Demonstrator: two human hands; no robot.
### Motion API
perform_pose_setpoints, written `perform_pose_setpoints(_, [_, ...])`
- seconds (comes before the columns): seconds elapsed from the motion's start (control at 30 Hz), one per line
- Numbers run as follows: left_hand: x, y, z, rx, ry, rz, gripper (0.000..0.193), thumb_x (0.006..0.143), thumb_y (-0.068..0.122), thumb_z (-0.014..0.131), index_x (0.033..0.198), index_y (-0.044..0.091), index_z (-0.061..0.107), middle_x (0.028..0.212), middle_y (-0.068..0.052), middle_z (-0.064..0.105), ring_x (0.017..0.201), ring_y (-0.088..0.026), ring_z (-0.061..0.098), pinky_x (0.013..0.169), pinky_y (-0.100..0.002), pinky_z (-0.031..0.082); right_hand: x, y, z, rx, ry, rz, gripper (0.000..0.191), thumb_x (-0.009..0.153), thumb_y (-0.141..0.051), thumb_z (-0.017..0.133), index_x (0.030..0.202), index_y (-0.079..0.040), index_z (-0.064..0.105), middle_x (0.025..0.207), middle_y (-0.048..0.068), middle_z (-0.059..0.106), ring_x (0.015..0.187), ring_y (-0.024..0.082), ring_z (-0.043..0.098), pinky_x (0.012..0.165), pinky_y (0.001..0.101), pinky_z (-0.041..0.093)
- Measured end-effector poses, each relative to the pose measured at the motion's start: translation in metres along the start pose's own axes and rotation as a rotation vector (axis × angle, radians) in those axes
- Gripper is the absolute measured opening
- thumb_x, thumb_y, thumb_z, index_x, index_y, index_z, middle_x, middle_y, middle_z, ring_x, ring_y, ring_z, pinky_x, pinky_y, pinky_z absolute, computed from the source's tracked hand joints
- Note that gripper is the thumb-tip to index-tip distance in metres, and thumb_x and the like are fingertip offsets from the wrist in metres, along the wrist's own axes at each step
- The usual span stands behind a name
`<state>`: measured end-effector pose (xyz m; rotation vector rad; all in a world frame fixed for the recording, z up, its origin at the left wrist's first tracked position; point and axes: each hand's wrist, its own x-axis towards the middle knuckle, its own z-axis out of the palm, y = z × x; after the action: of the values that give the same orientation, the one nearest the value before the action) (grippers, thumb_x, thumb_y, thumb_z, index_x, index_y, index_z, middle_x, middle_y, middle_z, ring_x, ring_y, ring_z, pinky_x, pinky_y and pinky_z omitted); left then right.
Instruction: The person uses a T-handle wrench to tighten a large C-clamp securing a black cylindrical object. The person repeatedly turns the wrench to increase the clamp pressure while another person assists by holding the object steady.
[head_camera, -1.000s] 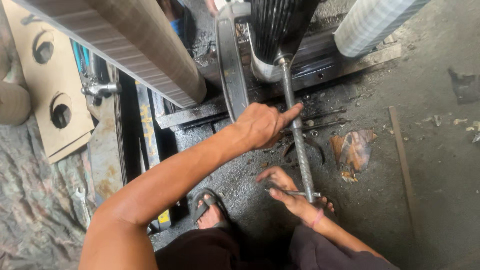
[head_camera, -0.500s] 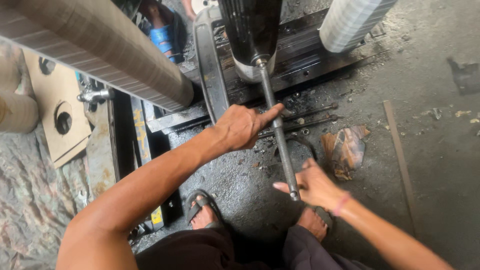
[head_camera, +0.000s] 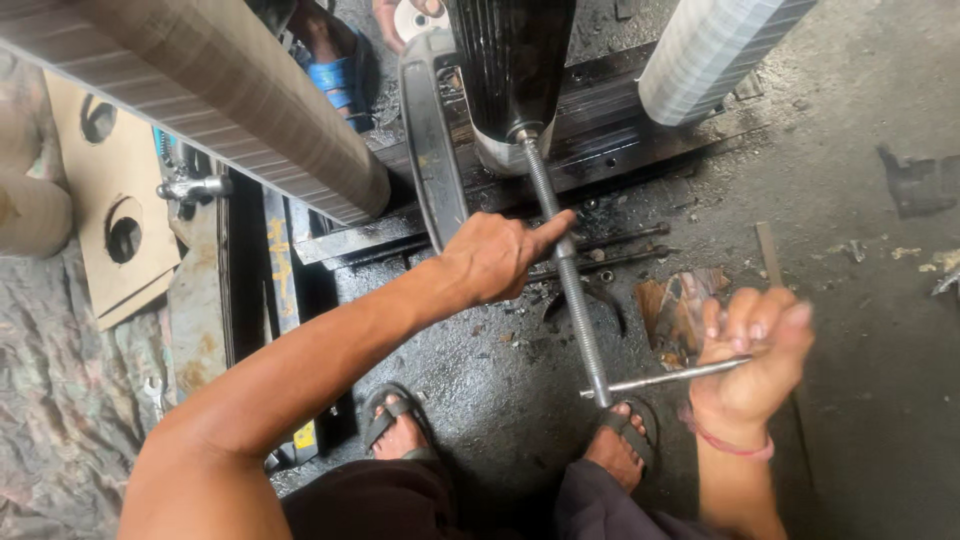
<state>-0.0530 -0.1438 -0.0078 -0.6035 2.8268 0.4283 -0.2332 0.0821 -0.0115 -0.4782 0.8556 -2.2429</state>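
The black ribbed cylinder (head_camera: 512, 60) at top centre is cut off by the upper edge, as are the white roll (head_camera: 705, 50) at upper right and the brown roll (head_camera: 210, 100) at upper left. The right hand (head_camera: 750, 350) is blurred, its palm side hidden. Another person's hand (head_camera: 400, 15) barely enters at the top edge. The threaded rod (head_camera: 565, 270) passes behind the left hand (head_camera: 495, 255).

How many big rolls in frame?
3: a striped brown roll upper left, a black roll top centre on the threaded rod, a white roll upper right. More may lie off-frame.
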Motion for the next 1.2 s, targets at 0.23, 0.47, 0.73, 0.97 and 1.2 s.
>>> perform_pose_setpoints(0.23, [-0.008, -0.011, 0.001, 0.061, 0.055, 0.035, 0.088, 0.079, 0.011, 0.064, 0.16, 0.017, 0.03, 0.067, -0.014, 0.068, 0.055, -0.034, 0.066, 0.05, -0.047, 0.052, -0.068, 0.075, 0.132, -0.847, -1.222, 0.065, 0.03, 0.099, -0.039, 0.067, 0.107, -0.011, 0.059, 0.087, 0.0, 0.068, 0.085, 0.016, 0.06, 0.095, 0.0361, 0.035])
perform_pose_setpoints(0.47, [-0.004, -0.009, 0.008, 0.068, 0.045, 0.04, 0.085, 0.082, 0.01, 0.063, 0.16, 0.02, 0.031, 0.068, -0.014, 0.069, 0.056, -0.032, 0.069, 0.05, -0.045, 0.053, -0.058, 0.149, 0.032, -1.318, -0.798, 0.351, 0.043, 0.101, -0.044, 0.041, 0.119, -0.01, 0.06, 0.083, 0.007, 0.071, 0.086, 0.026, 0.068, 0.094, 0.0424, 0.035])
perform_pose_setpoints(0.73, [-0.007, -0.008, 0.01, 0.023, 0.155, 0.09, 0.083, 0.081, 0.01, 0.064, 0.158, 0.018, 0.036, 0.071, -0.017, 0.07, 0.061, -0.036, 0.069, 0.054, -0.049, 0.054, -0.066, 0.181, -0.058, -0.585, 0.066, 0.945, 0.06, 0.106, -0.063, 0.027, 0.095, -0.013, 0.06, 0.088, 0.005, 0.067, 0.09, 0.023, 0.064, 0.083, 0.039, 0.045])
perform_pose_setpoints(0.97, [0.0, -0.003, 0.01, -0.04, 0.097, 0.039, 0.083, 0.083, 0.008, 0.062, 0.16, 0.019, 0.032, 0.069, -0.016, 0.069, 0.059, -0.035, 0.069, 0.054, -0.049, 0.054, -0.021, 0.064, -0.039, -0.293, 0.29, 0.423, 0.04, 0.113, -0.051, 0.05, 0.091, -0.018, 0.053, 0.081, -0.004, 0.052, 0.07, 0.009, 0.047, 0.076, 0.0272, 0.047])
perform_pose_setpoints(1.2, [-0.008, -0.007, 0.006, 0.015, 0.16, 0.047, 0.082, 0.083, 0.011, 0.063, 0.159, 0.022, 0.033, 0.065, -0.013, 0.067, 0.053, -0.032, 0.066, 0.049, -0.046, 0.051, -0.067, 0.073, 0.065, -0.333, -0.86, -0.161, 0.044, 0.112, -0.048, 0.032, 0.112, -0.006, 0.043, 0.094, 0.006, 0.068, 0.083, 0.017, 0.067, 0.089, 0.0368, 0.049])
